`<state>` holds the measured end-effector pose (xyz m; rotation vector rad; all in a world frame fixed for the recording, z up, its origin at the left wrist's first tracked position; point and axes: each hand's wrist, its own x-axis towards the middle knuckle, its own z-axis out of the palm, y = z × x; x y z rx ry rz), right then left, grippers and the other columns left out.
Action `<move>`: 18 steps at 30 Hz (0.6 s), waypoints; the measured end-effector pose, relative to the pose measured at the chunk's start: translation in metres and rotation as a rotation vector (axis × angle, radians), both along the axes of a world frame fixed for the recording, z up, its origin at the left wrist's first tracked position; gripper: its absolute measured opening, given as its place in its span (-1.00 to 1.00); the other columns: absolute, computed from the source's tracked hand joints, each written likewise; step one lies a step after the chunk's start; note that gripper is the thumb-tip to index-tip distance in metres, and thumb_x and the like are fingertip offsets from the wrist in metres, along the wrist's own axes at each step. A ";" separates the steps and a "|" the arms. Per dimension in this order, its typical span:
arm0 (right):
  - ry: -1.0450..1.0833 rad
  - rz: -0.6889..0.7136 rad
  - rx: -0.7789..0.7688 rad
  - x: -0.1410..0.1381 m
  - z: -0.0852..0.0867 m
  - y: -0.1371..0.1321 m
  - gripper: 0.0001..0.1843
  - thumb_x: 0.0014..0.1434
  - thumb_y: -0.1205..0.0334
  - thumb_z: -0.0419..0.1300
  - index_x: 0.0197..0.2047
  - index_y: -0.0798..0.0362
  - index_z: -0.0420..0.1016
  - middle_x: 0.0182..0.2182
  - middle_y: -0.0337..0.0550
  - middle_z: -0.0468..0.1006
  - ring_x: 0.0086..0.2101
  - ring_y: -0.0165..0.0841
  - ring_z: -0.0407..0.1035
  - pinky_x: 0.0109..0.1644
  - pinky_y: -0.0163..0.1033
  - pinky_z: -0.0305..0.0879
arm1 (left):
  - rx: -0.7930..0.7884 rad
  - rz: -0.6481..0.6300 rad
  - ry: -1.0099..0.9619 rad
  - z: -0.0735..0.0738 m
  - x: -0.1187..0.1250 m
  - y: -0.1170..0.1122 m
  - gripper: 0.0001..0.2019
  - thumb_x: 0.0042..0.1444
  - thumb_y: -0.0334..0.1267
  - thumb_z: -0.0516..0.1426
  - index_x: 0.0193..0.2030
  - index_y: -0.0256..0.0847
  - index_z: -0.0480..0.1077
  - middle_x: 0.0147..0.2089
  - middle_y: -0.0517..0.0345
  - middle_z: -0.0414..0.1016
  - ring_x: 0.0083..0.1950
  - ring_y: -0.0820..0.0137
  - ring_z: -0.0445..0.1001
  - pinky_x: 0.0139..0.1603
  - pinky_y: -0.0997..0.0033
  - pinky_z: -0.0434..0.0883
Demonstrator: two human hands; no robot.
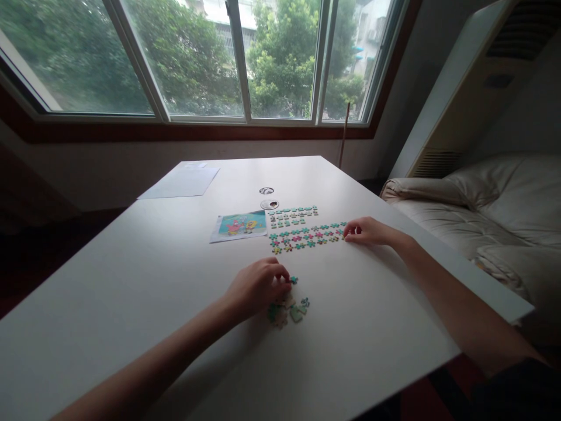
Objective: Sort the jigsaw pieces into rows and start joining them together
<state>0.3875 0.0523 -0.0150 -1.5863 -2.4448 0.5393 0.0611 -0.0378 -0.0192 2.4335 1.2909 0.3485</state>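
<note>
My left hand (259,287) is above a small loose pile of jigsaw puzzle pieces (296,314), its fingers pinched at a teal puzzle piece (294,280). Over at the right end of the laid-out rows, my right hand (367,231) has thumb and fingertips closed together on a puzzle piece, most of which they hide. Several rows of puzzle pieces (310,236) in teal, pink and yellow lie spaced apart on the white table (175,280). Beside them on the left is a picture sheet (240,225) with cartoon figures on a teal background.
Two small round items (269,204) lie behind the rows. A pale sheet (179,182) rests at the table's far left corner. To the right stands a cream sofa (442,204), with a tall air conditioner (456,82) behind it. A window spans the far wall.
</note>
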 end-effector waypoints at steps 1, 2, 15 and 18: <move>0.000 -0.004 0.006 -0.001 0.000 -0.001 -0.75 -0.04 0.15 0.14 -0.32 0.08 0.54 -0.52 -0.21 0.47 -0.51 -0.46 0.30 -0.45 -0.41 0.18 | 0.005 0.011 -0.002 -0.001 0.000 -0.001 -0.86 0.03 -0.23 0.09 -0.32 -0.09 0.47 -0.30 0.16 0.42 -0.34 0.39 0.40 -0.31 0.45 0.27; 0.003 -0.006 0.012 -0.002 -0.001 -0.001 -0.76 -0.05 0.16 0.14 -0.32 0.07 0.54 -0.52 -0.21 0.47 -0.51 -0.47 0.30 -0.45 -0.41 0.18 | 0.010 0.019 -0.004 -0.002 0.001 -0.002 -0.86 0.05 -0.22 0.08 -0.32 -0.09 0.47 -0.29 0.17 0.41 -0.34 0.38 0.40 -0.31 0.44 0.27; 0.024 0.002 0.015 0.001 -0.003 0.002 -0.75 -0.06 0.13 0.16 -0.33 0.07 0.53 -0.53 -0.22 0.47 -0.51 -0.46 0.31 -0.45 -0.41 0.18 | -0.098 0.046 -0.066 -0.007 -0.001 0.002 -0.85 -0.06 -0.36 0.06 -0.34 -0.18 0.43 -0.27 0.15 0.33 -0.35 0.43 0.36 -0.33 0.48 0.29; 0.038 0.028 0.059 -0.001 -0.001 0.001 -0.75 -0.02 0.11 0.15 -0.36 0.09 0.52 -0.55 -0.21 0.45 -0.52 -0.47 0.30 -0.45 -0.41 0.17 | -0.106 0.045 -0.093 -0.008 -0.002 0.003 -0.86 -0.09 -0.36 0.07 -0.36 -0.18 0.41 -0.26 0.15 0.32 -0.34 0.43 0.36 -0.34 0.49 0.29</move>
